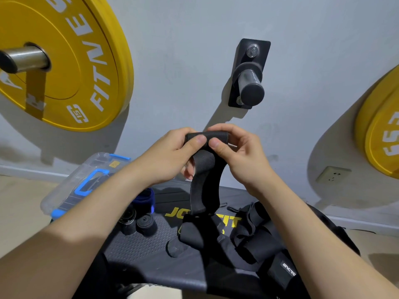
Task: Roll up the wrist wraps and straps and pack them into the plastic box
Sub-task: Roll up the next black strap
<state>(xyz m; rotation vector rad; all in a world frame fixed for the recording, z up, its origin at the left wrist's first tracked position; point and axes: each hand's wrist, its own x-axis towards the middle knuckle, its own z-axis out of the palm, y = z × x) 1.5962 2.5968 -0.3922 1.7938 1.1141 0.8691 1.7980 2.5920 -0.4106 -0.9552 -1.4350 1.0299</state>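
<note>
You've got both hands up in front of you, pinching the top end of a black strap [205, 169]. Your left hand [170, 156] has its thumb pressed flat on the front of the folded top edge, fingers curled in behind it. Your right hand [239, 152] mirrors that, thumb right beside the left one, fingers wrapped over the top (so both grips are closed tight on the strap, thumbs nearly touching). The rest of the strap hangs down in a curve, and its lower end reaches the dark bench pad [140, 249] below.

On the pad, right of the hanging strap, there's a loose pile of black wraps [259, 240], all tangled. To the left, near your left forearm, sit two rolled black wraps [145, 224], with a blue wrap [144, 199] just behind them. The clear plastic box [64, 190] with blue latches is off the pad's far left corner, partly hidden by your left arm; can't tell what's inside.
</note>
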